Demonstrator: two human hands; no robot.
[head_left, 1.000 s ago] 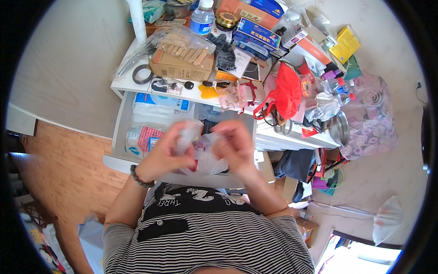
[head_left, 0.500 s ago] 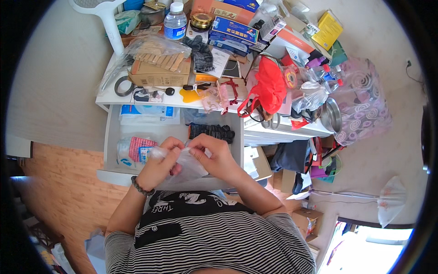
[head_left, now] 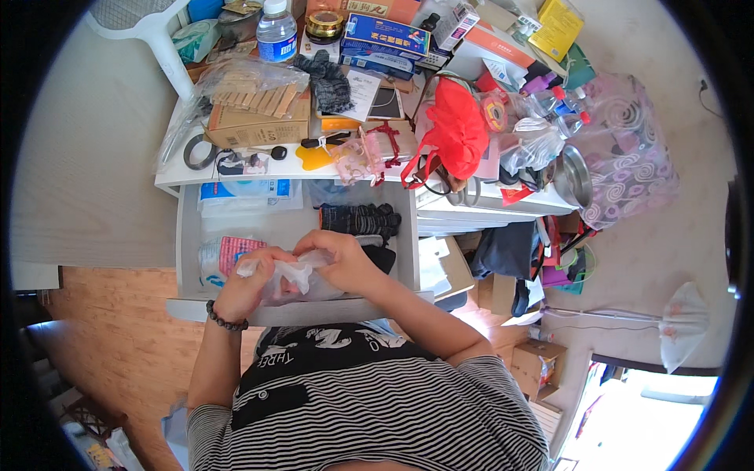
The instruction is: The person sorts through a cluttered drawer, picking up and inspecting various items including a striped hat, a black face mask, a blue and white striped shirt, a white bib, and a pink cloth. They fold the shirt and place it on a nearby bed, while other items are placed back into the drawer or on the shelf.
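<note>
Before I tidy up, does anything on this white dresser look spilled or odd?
A flat, irregular yellow patch near the front edge of the white dresser top, beside the sheer pink patterned pouch, looks odd: its outline resembles a spill, though I cannot tell liquid from object.

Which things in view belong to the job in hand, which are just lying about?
In use:
- plastic bag, held by left hand and right hand
- open drawer beneath

Apparently lying about:
- water bottle
- tape roll
- metal bowl
- yellow box

On my feed I look steeply down from the head, the striped shirt (head_left: 385,404) nearest. The wide fisheye faces the open drawer (head_left: 306,313), with the dresser top (head_left: 292,166) farther off.
</note>
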